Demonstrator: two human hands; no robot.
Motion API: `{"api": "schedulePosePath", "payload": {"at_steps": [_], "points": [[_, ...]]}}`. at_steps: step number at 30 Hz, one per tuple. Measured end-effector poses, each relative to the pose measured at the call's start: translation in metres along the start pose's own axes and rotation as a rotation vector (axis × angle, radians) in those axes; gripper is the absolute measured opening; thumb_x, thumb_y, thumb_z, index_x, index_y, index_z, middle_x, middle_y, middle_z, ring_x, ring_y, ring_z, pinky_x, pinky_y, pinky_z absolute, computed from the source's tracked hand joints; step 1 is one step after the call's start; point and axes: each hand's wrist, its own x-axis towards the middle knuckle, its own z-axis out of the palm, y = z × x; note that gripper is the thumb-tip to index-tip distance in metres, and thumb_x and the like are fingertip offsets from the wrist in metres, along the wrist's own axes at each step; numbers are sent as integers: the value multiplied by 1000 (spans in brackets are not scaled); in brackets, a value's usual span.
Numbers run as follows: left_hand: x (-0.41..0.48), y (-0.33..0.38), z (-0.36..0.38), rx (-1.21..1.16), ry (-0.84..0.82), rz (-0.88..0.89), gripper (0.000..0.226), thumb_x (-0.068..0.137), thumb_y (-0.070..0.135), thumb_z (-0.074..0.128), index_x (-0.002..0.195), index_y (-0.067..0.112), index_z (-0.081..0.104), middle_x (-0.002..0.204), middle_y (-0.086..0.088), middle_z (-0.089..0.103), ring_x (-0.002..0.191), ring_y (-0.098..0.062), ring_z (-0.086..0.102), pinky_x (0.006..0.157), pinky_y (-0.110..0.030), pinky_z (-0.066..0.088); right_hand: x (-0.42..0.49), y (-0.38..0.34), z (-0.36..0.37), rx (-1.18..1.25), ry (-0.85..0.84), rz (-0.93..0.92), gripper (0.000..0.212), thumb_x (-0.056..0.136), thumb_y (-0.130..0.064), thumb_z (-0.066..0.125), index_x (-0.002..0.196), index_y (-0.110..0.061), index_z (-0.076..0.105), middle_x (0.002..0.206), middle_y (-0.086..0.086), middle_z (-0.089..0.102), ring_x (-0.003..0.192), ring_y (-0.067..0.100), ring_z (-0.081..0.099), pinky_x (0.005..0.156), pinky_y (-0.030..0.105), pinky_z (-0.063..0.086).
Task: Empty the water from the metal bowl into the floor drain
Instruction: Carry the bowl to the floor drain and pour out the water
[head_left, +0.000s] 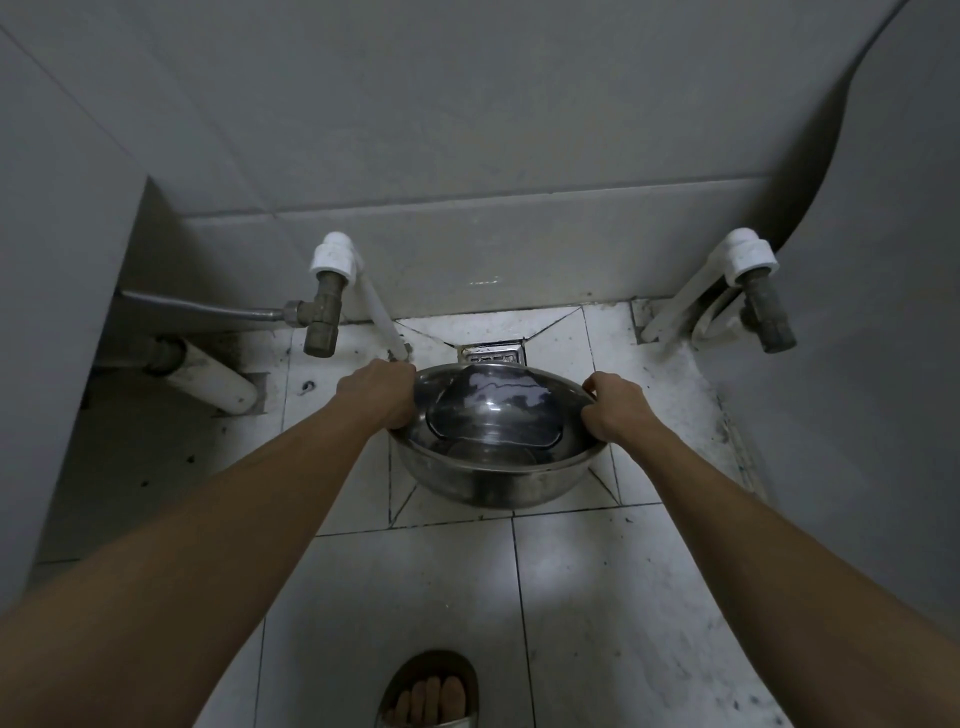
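Fingers of left hand (376, 392) and right hand (615, 410) clench opposite rim edges of metal bowl (493, 478), so bowl sits between the 2 hands, tilted forward. Water (493, 397) pooled at far side. Floor drain (491, 352) just beyond fingertips.

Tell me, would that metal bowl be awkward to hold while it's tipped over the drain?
Probably somewhat. The metal bowl looks rigid, so gripping its rim works. Its smooth, likely wet surface may be slippery. Water pooling at the far side likely shifts weight forward, hence both hands, left hand and right hand.
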Motion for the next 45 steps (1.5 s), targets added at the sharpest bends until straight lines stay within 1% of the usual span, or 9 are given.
{"api": "schedulePosePath", "payload": {"at_steps": [4,9,14,23,26,31,38,43,45], "points": [[0,0,0,1,-3,4,35,89,22,56,123,13,55,118,-11,62,106,-27,60,94,-40,50,-1,-1,-1,-2,-10,-4,32,88,-10,55,119,-8,54,117,14,60,106,27,58,89,36,50],[0,0,0,19,5,2,37,89,20,56,125,13,54,120,-11,61,107,-27,60,93,-40,50,-2,-2,-2,-10,-6,1,32,88,-9,53,120,-7,54,119,15,59,107,28,58,88,36,50],[0,1,-1,29,-3,8,38,89,20,56,126,13,54,122,-11,61,109,-27,60,95,-41,50,-3,-3,-4,-12,-7,13,34,88,-8,52,122,-8,54,121,15,58,109,29,57,91,38,51],[-2,0,-3,37,-7,24,35,89,23,56,123,12,55,119,-11,61,105,-26,61,92,-39,51,-2,-5,-5,-1,-20,16,32,88,-9,54,120,-8,55,118,14,59,106,27,58,91,38,52],[-2,1,-4,44,-10,27,36,90,22,55,125,11,54,121,-12,60,107,-27,60,94,-40,50,-2,-5,-6,-3,-18,16,32,89,-9,53,121,-8,54,118,15,59,106,27,59,90,37,51],[-2,2,-4,55,-12,27,37,91,21,52,126,10,54,123,-13,59,109,-28,59,93,-39,50,0,-5,-7,-6,-23,6,33,89,-9,53,122,-7,55,119,16,60,107,29,59,92,39,52],[-3,3,-6,51,-24,20,36,91,21,52,125,9,54,122,-14,59,107,-28,59,90,-37,50,-1,-8,-10,-15,-30,-5,34,89,-8,53,124,-6,55,121,16,59,108,28,58,89,36,49],[-2,3,-7,32,-32,23,36,92,20,52,125,8,55,122,-13,59,106,-26,61,90,-35,51,-1,-9,-12,-15,-29,4,33,89,-8,53,121,-6,56,117,16,60,104,28,60,89,37,53],[-2,3,-7,25,-34,24,36,93,18,51,126,7,54,124,-14,58,107,-27,60,90,-35,51,-1,-10,-14,-12,-33,4,33,89,-7,52,122,-5,56,118,16,60,105,28,59,88,36,52]]}}
